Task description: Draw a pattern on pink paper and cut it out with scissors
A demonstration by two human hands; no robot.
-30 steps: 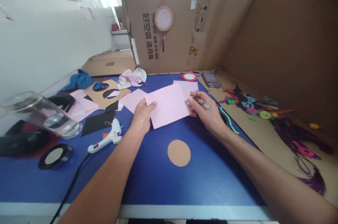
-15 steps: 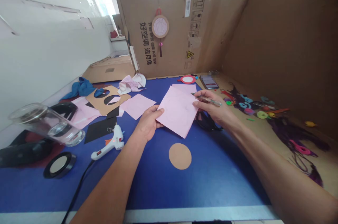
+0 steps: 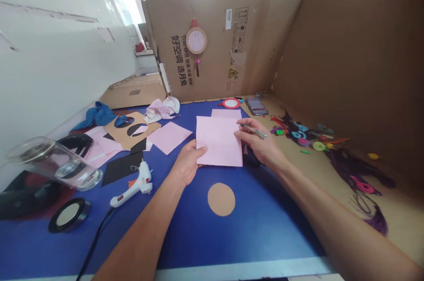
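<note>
Pink sheet point(image 3: 218, 142) has turned since the earlier frame: was cornerwise, now squared up, lower edge near level. Held up in front of the person over the desk point(image 3: 248, 237), between both hands.

Left hand point(image 3: 188, 164) closed in a pinch at the sheet's lower left: thumb on top, fingers mostly hidden underneath, likely to support it from below and stop it sagging. Right hand point(image 3: 261, 146) half curled round a pen point(image 3: 253, 131), fingertips at the sheet's right edge; probably steadying that side without putting the pen down. Whether those fingertips also pinch the paper, can't tell.

Second pink sheet point(image 3: 228, 113) just beyond, partly covered from view. Cardboard disc point(image 3: 221, 199) flat on the near side, apart from both hands, seemingly within easy reach. Third pink sheet point(image 3: 170, 137) off to the left. Glue gun point(image 3: 137, 184) lies on its side left of the left forearm, cord running to the near edge, presumably parked out of the way. Black object point(image 3: 253, 159) under the right hand: mostly hidden, can't identify.
</note>
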